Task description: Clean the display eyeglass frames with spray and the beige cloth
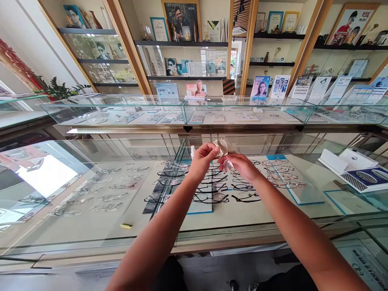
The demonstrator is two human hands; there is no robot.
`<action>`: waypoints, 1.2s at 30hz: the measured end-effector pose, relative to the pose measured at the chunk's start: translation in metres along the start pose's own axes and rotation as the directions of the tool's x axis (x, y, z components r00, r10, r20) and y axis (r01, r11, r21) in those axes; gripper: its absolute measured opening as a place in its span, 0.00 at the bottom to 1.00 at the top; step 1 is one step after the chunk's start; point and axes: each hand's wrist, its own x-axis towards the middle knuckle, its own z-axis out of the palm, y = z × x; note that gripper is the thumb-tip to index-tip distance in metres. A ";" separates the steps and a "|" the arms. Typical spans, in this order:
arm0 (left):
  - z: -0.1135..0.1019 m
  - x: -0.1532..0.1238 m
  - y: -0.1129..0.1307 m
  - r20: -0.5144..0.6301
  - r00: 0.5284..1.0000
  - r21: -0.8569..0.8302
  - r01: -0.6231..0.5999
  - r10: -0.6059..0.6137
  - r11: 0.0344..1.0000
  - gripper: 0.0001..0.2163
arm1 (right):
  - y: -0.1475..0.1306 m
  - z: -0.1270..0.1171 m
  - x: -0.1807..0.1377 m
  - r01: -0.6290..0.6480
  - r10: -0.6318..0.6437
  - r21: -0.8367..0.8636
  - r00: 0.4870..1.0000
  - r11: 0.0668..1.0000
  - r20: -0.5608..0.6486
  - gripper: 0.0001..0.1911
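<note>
Above the glass counter, my left hand (203,158) pinches a folded beige cloth (221,147) between thumb and fingers. Close beside it, my right hand (239,163) has its fingers closed on a pair of eyeglasses (228,165). One clear lens shows under the right fingers, and a thin frame part seems to reach up by the cloth. The rest of the eyeglasses is hidden by cloth and fingers. Just behind my left hand stands a small white bottle (192,151), partly covered.
Under the counter's glass top lie rows of eyeglass frames (210,198). An open white-and-blue box (360,169) stands on the right, and a small yellow object (125,226) lies at front left. Beyond is a second glass display case (184,113), with shelves behind it.
</note>
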 end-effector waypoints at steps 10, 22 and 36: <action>0.007 -0.003 0.000 0.087 0.995 -0.024 0.044 -0.042 0.999 0.31 | 0.001 0.001 -0.001 -0.008 0.008 -0.003 0.999 1.000 0.038 0.21; 0.010 -0.007 0.009 0.226 0.974 0.000 0.027 -0.026 1.000 0.23 | -0.006 0.005 0.000 0.006 -0.005 0.066 1.000 0.998 -0.003 0.19; 0.013 -0.007 0.012 0.172 0.985 -0.001 -0.014 0.014 1.000 0.29 | -0.002 0.001 0.000 0.025 -0.024 0.041 1.000 0.999 -0.006 0.20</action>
